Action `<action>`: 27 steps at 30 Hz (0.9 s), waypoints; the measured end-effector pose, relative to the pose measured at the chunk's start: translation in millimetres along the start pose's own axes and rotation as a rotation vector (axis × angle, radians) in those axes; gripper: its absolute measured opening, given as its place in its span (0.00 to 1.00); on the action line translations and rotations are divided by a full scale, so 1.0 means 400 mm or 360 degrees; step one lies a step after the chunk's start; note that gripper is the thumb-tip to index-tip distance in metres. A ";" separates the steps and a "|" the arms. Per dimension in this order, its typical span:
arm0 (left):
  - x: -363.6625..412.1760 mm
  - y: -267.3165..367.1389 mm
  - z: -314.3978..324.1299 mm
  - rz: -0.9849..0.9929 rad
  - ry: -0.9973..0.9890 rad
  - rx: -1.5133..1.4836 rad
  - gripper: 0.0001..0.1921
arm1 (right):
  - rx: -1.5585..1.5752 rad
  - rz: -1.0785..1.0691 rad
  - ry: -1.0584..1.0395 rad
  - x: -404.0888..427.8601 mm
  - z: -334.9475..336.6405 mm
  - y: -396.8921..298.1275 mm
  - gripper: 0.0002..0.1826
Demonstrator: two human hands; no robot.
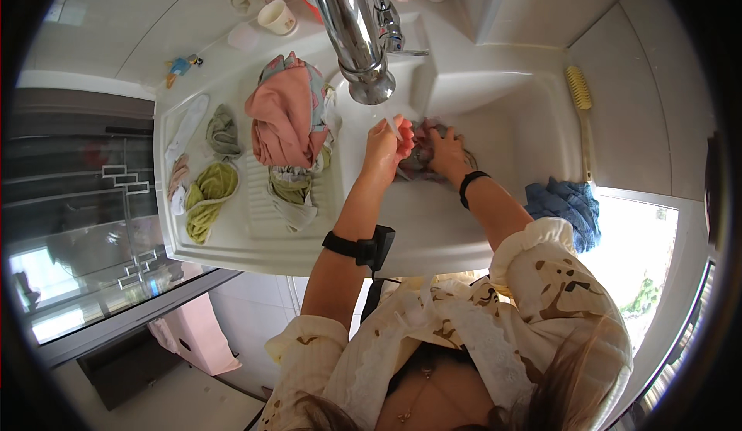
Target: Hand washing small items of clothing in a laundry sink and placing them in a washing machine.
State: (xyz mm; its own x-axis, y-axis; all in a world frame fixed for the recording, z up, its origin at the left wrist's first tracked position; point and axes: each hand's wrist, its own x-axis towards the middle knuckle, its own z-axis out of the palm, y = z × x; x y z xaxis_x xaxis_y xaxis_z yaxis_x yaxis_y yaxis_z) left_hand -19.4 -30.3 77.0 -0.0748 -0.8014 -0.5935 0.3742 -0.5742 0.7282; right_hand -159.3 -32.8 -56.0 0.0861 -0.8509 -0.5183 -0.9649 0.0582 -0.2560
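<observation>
A wet grey and dark pink cloth (426, 147) lies bunched in the basin of the white sink (493, 112). My right hand (449, 152) presses down on it from the right, fingers bent into its folds. Beside it, my left hand (389, 144) is raised below the tap, palm turned right and fingers curled. A pale, translucent strip (393, 128) shows at the left fingers; whether it is water or something held cannot be told. Over both hands hangs the chrome tap spout (362, 54).
On the left ledge sit a salmon-pink garment (287, 118), green cloths (211, 199), a grey cloth (223, 132) and a white sock (188, 124). A paper cup (277, 18) stands behind. Blue fabric (565, 211) and a yellow-bristled brush (579, 101) lie at right.
</observation>
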 end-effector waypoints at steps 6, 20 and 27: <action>0.046 -0.104 -0.114 -0.0218 0.0322 0.0150 0.15 | 0.1140 -0.0225 -0.0325 -0.011 -0.037 -0.091 0.30; 0.033 -0.099 -0.079 -0.0115 -0.0715 -0.0861 0.24 | 0.1075 -0.0715 0.1109 -0.256 -0.168 -0.243 0.22; -0.002 -0.128 -0.067 -0.0254 -0.0204 -0.0535 0.20 | 0.1030 -0.0937 0.0885 -0.219 -0.160 -0.182 0.18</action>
State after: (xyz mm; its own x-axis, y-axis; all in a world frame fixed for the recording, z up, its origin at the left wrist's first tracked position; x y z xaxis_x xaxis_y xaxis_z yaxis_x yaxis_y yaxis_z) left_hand -13.9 4.3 31.0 -0.2637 -0.7331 -0.6270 0.6290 -0.6235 0.4644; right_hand -112.5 4.2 60.3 0.2158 -0.9468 0.2386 -0.4753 -0.3153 -0.8214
